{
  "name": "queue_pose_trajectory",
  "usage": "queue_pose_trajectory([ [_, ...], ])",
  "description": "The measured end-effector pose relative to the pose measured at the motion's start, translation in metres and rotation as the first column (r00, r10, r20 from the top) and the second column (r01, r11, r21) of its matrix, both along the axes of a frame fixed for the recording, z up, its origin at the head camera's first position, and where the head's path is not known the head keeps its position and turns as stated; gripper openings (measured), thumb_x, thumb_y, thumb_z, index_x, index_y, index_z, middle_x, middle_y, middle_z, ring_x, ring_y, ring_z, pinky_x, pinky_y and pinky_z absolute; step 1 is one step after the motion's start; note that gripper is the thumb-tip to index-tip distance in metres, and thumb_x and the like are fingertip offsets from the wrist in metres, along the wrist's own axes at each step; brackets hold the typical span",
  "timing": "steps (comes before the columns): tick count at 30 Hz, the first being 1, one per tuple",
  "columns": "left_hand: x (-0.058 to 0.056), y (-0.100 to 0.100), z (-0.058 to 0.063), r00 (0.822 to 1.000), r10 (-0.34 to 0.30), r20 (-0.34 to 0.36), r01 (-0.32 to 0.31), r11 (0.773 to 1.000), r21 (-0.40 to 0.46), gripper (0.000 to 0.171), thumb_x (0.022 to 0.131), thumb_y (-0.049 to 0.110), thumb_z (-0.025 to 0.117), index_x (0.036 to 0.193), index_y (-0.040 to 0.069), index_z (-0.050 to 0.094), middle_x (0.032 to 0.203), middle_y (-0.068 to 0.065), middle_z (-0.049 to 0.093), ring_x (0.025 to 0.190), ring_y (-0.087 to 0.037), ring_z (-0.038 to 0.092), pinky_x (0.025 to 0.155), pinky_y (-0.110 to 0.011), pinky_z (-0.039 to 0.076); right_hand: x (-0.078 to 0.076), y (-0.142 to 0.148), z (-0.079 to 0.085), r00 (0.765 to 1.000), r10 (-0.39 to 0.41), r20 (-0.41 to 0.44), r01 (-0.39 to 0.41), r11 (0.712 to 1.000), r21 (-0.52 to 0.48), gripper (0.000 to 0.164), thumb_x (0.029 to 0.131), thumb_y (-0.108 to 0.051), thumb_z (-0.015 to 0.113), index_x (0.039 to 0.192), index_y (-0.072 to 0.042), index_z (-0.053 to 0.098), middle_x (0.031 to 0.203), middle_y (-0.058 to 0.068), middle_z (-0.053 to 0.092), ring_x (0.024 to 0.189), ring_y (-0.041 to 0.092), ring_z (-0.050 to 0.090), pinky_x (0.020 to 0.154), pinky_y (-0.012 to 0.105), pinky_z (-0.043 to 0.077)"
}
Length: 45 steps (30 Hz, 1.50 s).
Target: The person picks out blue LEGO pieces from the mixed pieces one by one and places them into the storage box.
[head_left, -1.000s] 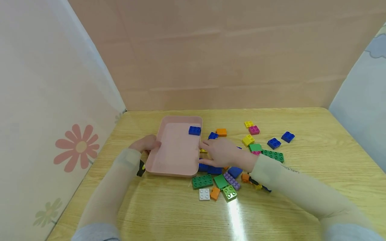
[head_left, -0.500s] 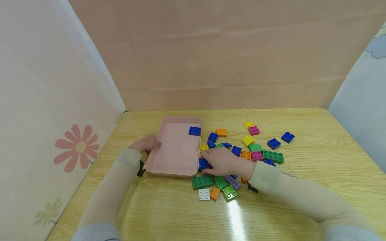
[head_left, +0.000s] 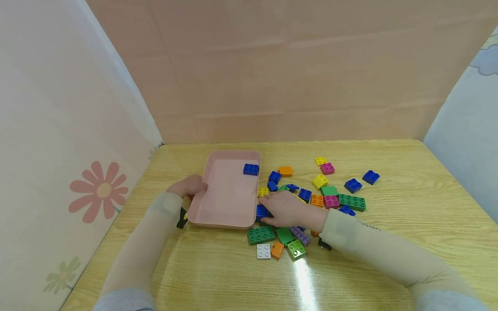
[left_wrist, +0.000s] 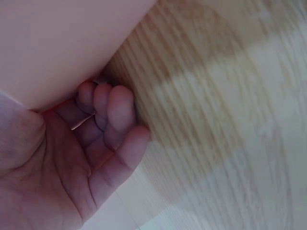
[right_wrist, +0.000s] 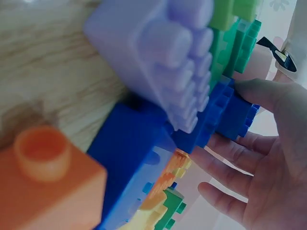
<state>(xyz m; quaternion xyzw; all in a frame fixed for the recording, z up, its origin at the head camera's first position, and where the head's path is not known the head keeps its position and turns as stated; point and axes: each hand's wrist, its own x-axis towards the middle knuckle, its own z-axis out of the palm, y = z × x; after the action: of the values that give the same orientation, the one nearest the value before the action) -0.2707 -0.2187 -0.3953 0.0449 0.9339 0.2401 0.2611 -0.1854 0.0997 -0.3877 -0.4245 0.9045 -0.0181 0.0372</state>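
A shallow pink tray (head_left: 223, 196) lies on the wooden table with one blue brick (head_left: 250, 169) at its far right side. My left hand (head_left: 188, 185) grips the tray's left wall, thumb over the rim. In the left wrist view its fingers (left_wrist: 120, 108) curl against the outside of the wall. Just right of the tray, my right hand (head_left: 288, 210) reaches down over a pile of toy bricks. Its thumb and fingers pinch a blue studded brick (right_wrist: 233, 117), which shows beside the tray's right wall in the head view.
Around the right hand lie a dark green brick (head_left: 261, 235), a purple brick (head_left: 299, 236), a white brick (head_left: 263, 251) and a lime brick (head_left: 296, 249). Farther right are a long green brick (head_left: 352, 201) and two blue ones. A papered wall (head_left: 292, 73) stands behind the table.
The right hand has drawn back from the tray's right rim, slightly toward me, and closed its fingers on the blue brick. The left hand and tray stay put.
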Motion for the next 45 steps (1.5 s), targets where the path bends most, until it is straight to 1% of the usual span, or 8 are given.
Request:
queue_pose_trajectory([
  [4, 0.001, 0.000, 0.001, 1.000, -0.007, -0.015, 0.007, 1.000, 0.011, 0.018, 0.095, 0.013, 0.045, 0.092, 0.000, 0.057, 0.076, -0.007, 0.058, 0.061, -0.016, 0.054, 0.056, -0.029, 0.046, 0.000, 0.001, 0.003, 1.000, -0.009, 0.003, 0.009, 1.000, -0.006, 0.042, 0.089, -0.043, 0.066, 0.114, -0.009, 0.062, 0.102, 0.003, 0.069, 0.087, 0.017, 0.064, 0.071, 0.034, 0.051],
  [11, 0.001, -0.001, 0.000, 1.000, 0.004, -0.003, -0.003, 1.000, 0.027, 0.018, 0.094, 0.013, 0.045, 0.094, 0.000, 0.057, 0.077, -0.008, 0.058, 0.063, -0.017, 0.055, 0.057, -0.030, 0.047, 0.000, 0.005, 0.018, 1.000, -0.021, -0.019, 0.020, 1.000, -0.017, 0.043, 0.089, -0.044, 0.067, 0.113, -0.009, 0.063, 0.092, 0.000, 0.068, 0.077, 0.014, 0.062, 0.066, 0.031, 0.051],
  [18, 0.000, 0.000, 0.001, 1.000, 0.002, 0.003, -0.002, 1.000, 0.023, 0.019, 0.095, 0.014, 0.045, 0.096, 0.000, 0.058, 0.078, -0.008, 0.059, 0.065, -0.018, 0.056, 0.058, -0.029, 0.047, -0.004, 0.010, 0.036, 0.998, -0.053, -0.042, 0.052, 0.998, -0.030, 0.049, 0.088, -0.044, 0.068, 0.116, -0.005, 0.061, 0.107, 0.008, 0.068, 0.089, 0.022, 0.065, 0.077, 0.037, 0.052],
  [20, 0.000, 0.000, 0.002, 1.000, 0.002, 0.002, -0.002, 1.000, 0.020, 0.020, 0.095, 0.014, 0.045, 0.097, -0.001, 0.058, 0.079, -0.009, 0.059, 0.065, -0.018, 0.056, 0.058, -0.030, 0.047, -0.006, 0.011, 0.041, 0.997, -0.061, -0.058, 0.058, 0.997, -0.046, 0.049, 0.088, -0.043, 0.068, 0.117, -0.004, 0.061, 0.108, 0.010, 0.067, 0.090, 0.023, 0.065, 0.077, 0.037, 0.053],
  [29, 0.001, -0.001, 0.000, 1.000, 0.012, 0.001, -0.012, 1.000, 0.019, 0.020, 0.095, 0.014, 0.044, 0.099, -0.003, 0.055, 0.083, -0.011, 0.058, 0.067, -0.020, 0.056, 0.058, -0.032, 0.049, -0.029, 0.010, 0.050, 0.984, -0.073, -0.164, 0.050, 0.989, -0.141, 0.041, 0.085, -0.034, 0.074, 0.110, -0.005, 0.061, 0.100, 0.007, 0.067, 0.076, 0.018, 0.062, 0.065, 0.032, 0.052],
  [35, 0.001, -0.001, -0.001, 1.000, 0.014, 0.001, -0.014, 1.000, 0.017, 0.019, 0.095, 0.015, 0.045, 0.097, -0.002, 0.054, 0.081, -0.010, 0.057, 0.066, -0.020, 0.055, 0.058, -0.031, 0.048, -0.043, 0.005, 0.053, 0.978, -0.083, -0.190, 0.051, 0.985, -0.166, 0.042, 0.087, -0.032, 0.073, 0.114, -0.004, 0.059, 0.097, 0.008, 0.066, 0.067, 0.019, 0.058, 0.059, 0.033, 0.049],
  [41, 0.000, -0.002, -0.005, 1.000, 0.003, -0.012, -0.003, 1.000, 0.024, 0.018, 0.094, 0.015, 0.045, 0.094, 0.000, 0.056, 0.079, -0.010, 0.059, 0.064, -0.019, 0.056, 0.058, -0.031, 0.048, -0.055, -0.003, 0.056, 0.978, -0.133, -0.160, 0.109, 0.982, -0.154, 0.053, 0.089, -0.034, 0.070, 0.130, -0.005, 0.052, 0.100, 0.008, 0.066, 0.065, 0.017, 0.057, 0.061, 0.033, 0.051],
  [45, -0.001, -0.001, -0.005, 1.000, -0.001, -0.013, 0.001, 1.000, 0.026, 0.018, 0.094, 0.014, 0.045, 0.094, 0.000, 0.056, 0.079, -0.010, 0.059, 0.064, -0.019, 0.057, 0.057, -0.031, 0.048, -0.066, -0.011, 0.055, 0.978, -0.162, -0.134, 0.141, 0.978, -0.151, 0.054, 0.090, -0.035, 0.068, 0.133, -0.005, 0.053, 0.109, 0.010, 0.066, 0.080, 0.022, 0.064, 0.073, 0.036, 0.053],
])
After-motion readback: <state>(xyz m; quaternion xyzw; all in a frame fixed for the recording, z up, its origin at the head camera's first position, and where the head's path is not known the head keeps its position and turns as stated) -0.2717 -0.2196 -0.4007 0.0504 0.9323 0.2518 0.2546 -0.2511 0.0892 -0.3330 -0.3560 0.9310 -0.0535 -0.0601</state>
